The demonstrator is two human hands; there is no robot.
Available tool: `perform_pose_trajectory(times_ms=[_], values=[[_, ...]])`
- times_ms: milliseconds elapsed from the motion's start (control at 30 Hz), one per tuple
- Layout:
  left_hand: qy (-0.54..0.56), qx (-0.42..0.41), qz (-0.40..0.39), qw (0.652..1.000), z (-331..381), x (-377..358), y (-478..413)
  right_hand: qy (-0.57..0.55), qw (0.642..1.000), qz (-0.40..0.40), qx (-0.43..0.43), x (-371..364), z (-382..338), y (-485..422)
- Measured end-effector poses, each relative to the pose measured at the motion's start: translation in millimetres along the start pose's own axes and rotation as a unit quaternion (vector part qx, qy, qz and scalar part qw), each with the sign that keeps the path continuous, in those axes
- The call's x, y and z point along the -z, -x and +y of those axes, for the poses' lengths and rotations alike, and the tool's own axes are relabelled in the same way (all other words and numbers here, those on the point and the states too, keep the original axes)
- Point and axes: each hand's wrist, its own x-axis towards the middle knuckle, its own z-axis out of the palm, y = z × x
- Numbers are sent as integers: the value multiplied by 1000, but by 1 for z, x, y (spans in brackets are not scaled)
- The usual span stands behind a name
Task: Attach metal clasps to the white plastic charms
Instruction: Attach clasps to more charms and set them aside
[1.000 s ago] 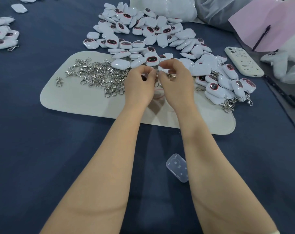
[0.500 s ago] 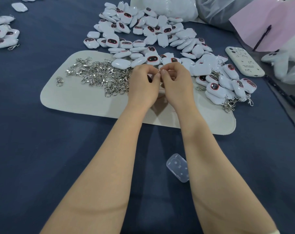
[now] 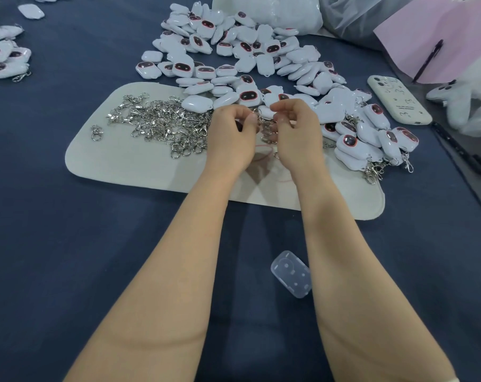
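My left hand (image 3: pixel 231 133) and my right hand (image 3: pixel 297 133) meet fingertip to fingertip over the beige mat (image 3: pixel 129 169). Between them is one white charm (image 3: pixel 264 111), gripped by my right fingers. A metal clasp (image 3: pixel 266 130) dangles below it, and my left thumb and finger pinch its top. Where clasp and charm join is hidden by my fingers. A heap of loose clasps (image 3: pixel 162 122) lies on the mat to the left of my hands. Beyond them spreads a big pile of white charms (image 3: pixel 233 51) with dark faces.
Charms with clasps attached (image 3: pixel 371 144) are heaped at the mat's right end. A single clasp (image 3: pixel 96 132) lies at its left. A clear plastic case (image 3: pixel 291 274) sits near my right forearm. A white phone (image 3: pixel 399 100), pink paper (image 3: pixel 454 28) and plastic bags are at the right and back.
Both hands stayed together over the mat. The fingers shifted slightly around the charm and clasp, and the clasp now hangs lower between the thumbs.
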Motion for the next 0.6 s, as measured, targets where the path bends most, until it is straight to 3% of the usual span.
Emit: perform_pose_trajectory(times_ms=[100, 333, 600], values=[[0, 8, 3, 1000, 0, 0, 0, 16, 999, 22, 32, 0, -1, 2], [-31, -7, 17, 999, -3, 1, -2, -2, 998, -32, 47, -6, -4, 6], [-55, -24, 9, 998, -3, 1, 0, 6, 998, -6, 57, -8, -2, 5]])
